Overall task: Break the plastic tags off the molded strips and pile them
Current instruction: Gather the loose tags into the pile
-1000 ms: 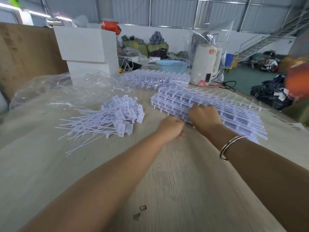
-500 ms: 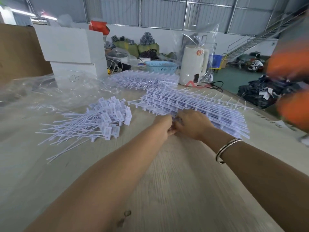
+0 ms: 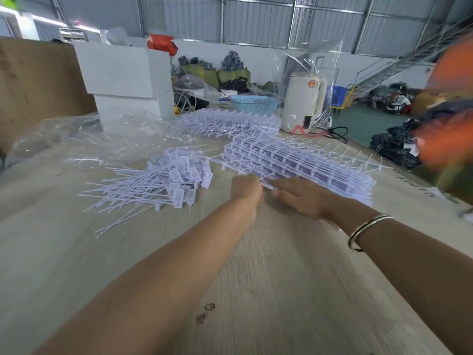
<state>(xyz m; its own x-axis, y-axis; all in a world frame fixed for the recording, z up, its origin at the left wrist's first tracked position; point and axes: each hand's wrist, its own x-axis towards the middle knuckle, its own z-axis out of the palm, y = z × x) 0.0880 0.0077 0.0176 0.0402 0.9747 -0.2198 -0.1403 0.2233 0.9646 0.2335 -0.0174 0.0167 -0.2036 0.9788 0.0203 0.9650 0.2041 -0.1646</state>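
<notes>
Both hands meet at the near edge of the stacked white molded plastic strips (image 3: 294, 162). Left hand (image 3: 247, 188) fingers curl, apparently pinching it; right hand (image 3: 299, 197) fingers lie flat. Loose white plastic tags (image 3: 163, 185) lie piled left on the pale wooden worktop (image 3: 64, 252).

Two hands: left hand (image 3: 247, 188), right hand (image 3: 298, 197). Two stacks of molded strips: near stack (image 3: 302, 165), far stack (image 3: 230, 123). One pile of loose tags (image 3: 163, 184), too many to count. Two white boxes (image 3: 122, 73), stacked. One blue basket (image 3: 254, 103). One white kettle (image 3: 303, 101). One bracelet (image 3: 366, 230).
</notes>
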